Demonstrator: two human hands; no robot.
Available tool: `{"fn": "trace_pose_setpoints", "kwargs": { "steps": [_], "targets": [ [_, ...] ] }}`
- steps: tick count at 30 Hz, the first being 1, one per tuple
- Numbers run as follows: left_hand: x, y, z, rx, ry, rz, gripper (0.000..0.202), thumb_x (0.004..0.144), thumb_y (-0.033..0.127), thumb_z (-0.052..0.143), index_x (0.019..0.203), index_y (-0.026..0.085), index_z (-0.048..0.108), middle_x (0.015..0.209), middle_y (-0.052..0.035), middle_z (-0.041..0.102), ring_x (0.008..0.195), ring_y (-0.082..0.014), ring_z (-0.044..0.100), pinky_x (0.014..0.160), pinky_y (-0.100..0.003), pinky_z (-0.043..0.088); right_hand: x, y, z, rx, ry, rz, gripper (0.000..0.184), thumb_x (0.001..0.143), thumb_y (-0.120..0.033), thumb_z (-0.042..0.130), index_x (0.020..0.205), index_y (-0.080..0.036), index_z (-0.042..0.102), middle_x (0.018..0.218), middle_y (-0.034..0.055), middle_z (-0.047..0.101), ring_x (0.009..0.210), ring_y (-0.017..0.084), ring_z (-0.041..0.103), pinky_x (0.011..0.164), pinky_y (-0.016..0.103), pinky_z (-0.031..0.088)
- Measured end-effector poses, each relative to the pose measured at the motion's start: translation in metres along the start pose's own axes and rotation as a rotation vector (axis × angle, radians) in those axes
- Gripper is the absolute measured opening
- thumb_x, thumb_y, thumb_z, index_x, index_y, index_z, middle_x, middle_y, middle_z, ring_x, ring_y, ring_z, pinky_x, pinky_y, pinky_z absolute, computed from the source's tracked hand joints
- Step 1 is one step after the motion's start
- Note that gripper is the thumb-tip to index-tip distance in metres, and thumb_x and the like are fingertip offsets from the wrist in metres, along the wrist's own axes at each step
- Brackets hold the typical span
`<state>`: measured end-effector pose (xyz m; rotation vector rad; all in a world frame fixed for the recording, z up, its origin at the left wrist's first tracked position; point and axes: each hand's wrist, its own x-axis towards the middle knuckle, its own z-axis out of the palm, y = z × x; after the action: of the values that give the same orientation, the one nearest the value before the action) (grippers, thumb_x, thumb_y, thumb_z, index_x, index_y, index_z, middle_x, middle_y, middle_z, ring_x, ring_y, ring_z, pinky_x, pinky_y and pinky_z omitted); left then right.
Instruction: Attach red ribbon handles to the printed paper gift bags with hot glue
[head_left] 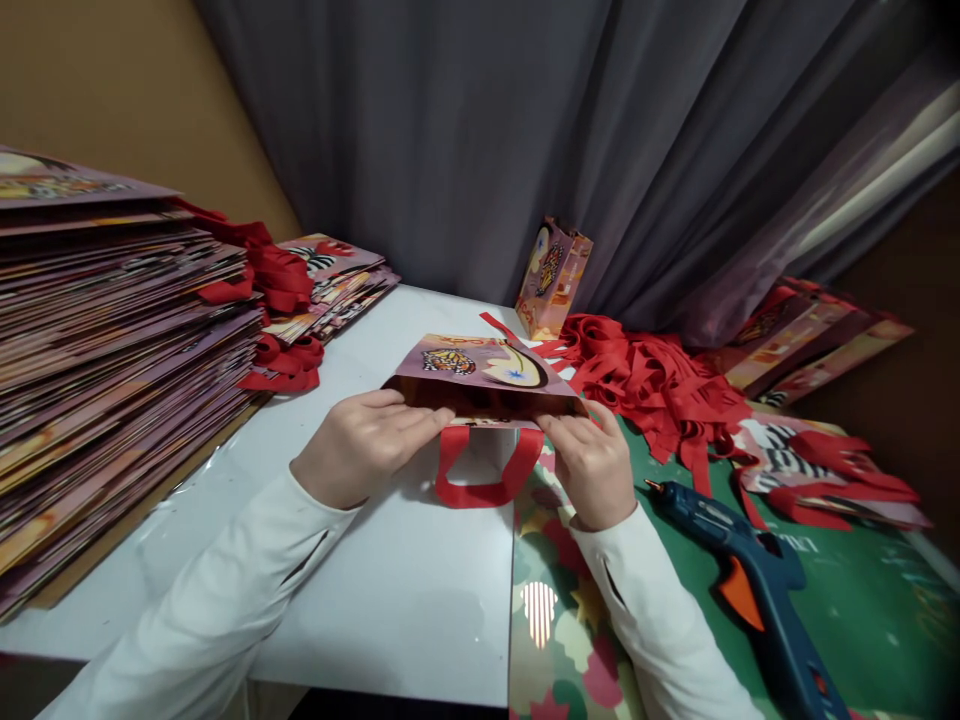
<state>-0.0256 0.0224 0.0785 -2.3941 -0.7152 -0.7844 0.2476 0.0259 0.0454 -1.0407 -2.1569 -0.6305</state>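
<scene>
Between my hands is a purple paper gift bag [480, 362] with a butterfly print, its mouth facing me and slightly parted. My left hand [379, 435] grips the left side of the mouth, fingers along the near edge. On the right corner of the same mouth, my right hand [589, 455] is closed, thumb outside and fingers on the near edge. A red ribbon handle [487, 493] hangs in a loop from the near panel, between the hands. The inside of the bag is dark.
A tall stack of flat bags [120, 340] stands at left, red ribbons [281, 275] beside it. A blue glue gun [742, 560] lies right, near a heap of red ribbon strips [652, 380]. One bag [553, 280] stands upright by the curtain [450, 150]; more bags [817, 340] are at far right.
</scene>
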Motion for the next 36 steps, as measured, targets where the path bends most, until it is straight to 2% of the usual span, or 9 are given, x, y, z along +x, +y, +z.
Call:
{"fn": "trace_pose_setpoints", "kwargs": {
  "steps": [3,7,13,16,19,22,27,30,36],
  "targets": [
    [0.003,0.001,-0.003,0.010,0.003,0.008,0.027,0.096,0.005,0.041,0.103,0.016,0.065,0.095,0.0005,0.076,0.084,-0.0107,0.071,0.076,-0.027,0.048,0.001,-0.002,-0.001,-0.019,0.012,0.007,0.030,0.090,-0.004,0.043,0.096,-0.016,0.070,0.068,-0.0003,0.068,0.062,0.011,0.057,0.098,0.031,0.036],
    [0.008,0.000,-0.004,0.060,-0.046,-0.017,0.027,0.096,0.007,0.040,0.104,0.011,0.066,0.093,-0.0041,0.076,0.083,-0.0152,0.069,0.081,-0.031,0.049,0.002,-0.003,-0.001,-0.028,-0.007,0.046,0.030,0.091,-0.004,0.042,0.098,-0.016,0.068,0.077,0.0013,0.072,0.071,0.012,0.061,0.098,0.032,0.035],
    [0.006,-0.003,-0.003,0.064,-0.002,0.006,0.030,0.092,0.001,0.041,0.103,0.013,0.066,0.088,-0.0032,0.075,0.077,-0.0140,0.067,0.104,-0.036,0.044,0.001,-0.003,-0.001,-0.031,0.025,0.057,0.033,0.090,-0.001,0.040,0.099,-0.016,0.068,0.080,0.0014,0.072,0.072,0.012,0.060,0.102,0.034,0.033],
    [0.004,-0.003,-0.004,0.049,0.058,0.029,0.025,0.090,0.001,0.047,0.101,0.013,0.065,0.087,-0.0032,0.076,0.076,-0.0135,0.068,0.101,-0.034,0.046,0.000,-0.005,-0.001,-0.038,0.034,0.053,0.032,0.089,-0.002,0.040,0.098,-0.016,0.068,0.071,0.0000,0.068,0.066,0.012,0.058,0.104,0.034,0.034],
    [0.004,-0.002,-0.004,0.097,0.056,0.003,0.021,0.091,0.003,0.050,0.098,0.015,0.066,0.086,-0.0004,0.076,0.070,-0.0128,0.066,0.094,-0.034,0.049,0.000,-0.008,0.001,-0.062,-0.021,0.081,0.031,0.089,-0.003,0.042,0.099,-0.017,0.068,0.072,-0.0001,0.067,0.069,0.012,0.058,0.109,0.035,0.029],
    [0.005,0.001,-0.001,0.168,-0.003,-0.049,0.025,0.092,0.005,0.047,0.095,0.016,0.069,0.084,0.0019,0.076,0.067,-0.0131,0.064,0.092,-0.035,0.048,0.000,-0.012,0.007,-0.082,-0.090,0.093,0.031,0.087,-0.005,0.043,0.104,-0.015,0.067,0.079,0.0024,0.069,0.076,0.015,0.059,0.113,0.040,0.024],
    [0.011,0.009,0.006,0.251,-0.148,-0.061,0.033,0.091,0.005,0.041,0.101,0.015,0.070,0.084,-0.0032,0.073,0.078,-0.0183,0.064,0.099,-0.039,0.045,0.001,-0.017,0.013,-0.084,-0.112,0.062,0.033,0.089,-0.006,0.042,0.110,-0.012,0.066,0.089,0.0063,0.070,0.081,0.018,0.057,0.110,0.040,0.030],
    [0.012,0.010,0.007,0.242,-0.179,-0.040,0.037,0.092,0.004,0.036,0.100,0.016,0.070,0.089,-0.0031,0.073,0.083,-0.0186,0.064,0.100,-0.039,0.043,0.001,-0.018,0.013,-0.063,-0.107,0.065,0.032,0.090,-0.006,0.043,0.110,-0.014,0.067,0.095,0.0061,0.071,0.085,0.018,0.058,0.109,0.040,0.030],
    [0.006,0.004,0.009,0.107,-0.070,-0.011,0.034,0.095,0.005,0.039,0.109,0.019,0.067,0.097,0.0005,0.075,0.081,-0.0139,0.066,0.104,-0.039,0.039,-0.002,-0.013,0.011,-0.012,-0.021,0.069,0.029,0.092,-0.007,0.044,0.103,-0.016,0.069,0.087,0.0030,0.073,0.078,0.014,0.059,0.111,0.038,0.027]
  ]
}}
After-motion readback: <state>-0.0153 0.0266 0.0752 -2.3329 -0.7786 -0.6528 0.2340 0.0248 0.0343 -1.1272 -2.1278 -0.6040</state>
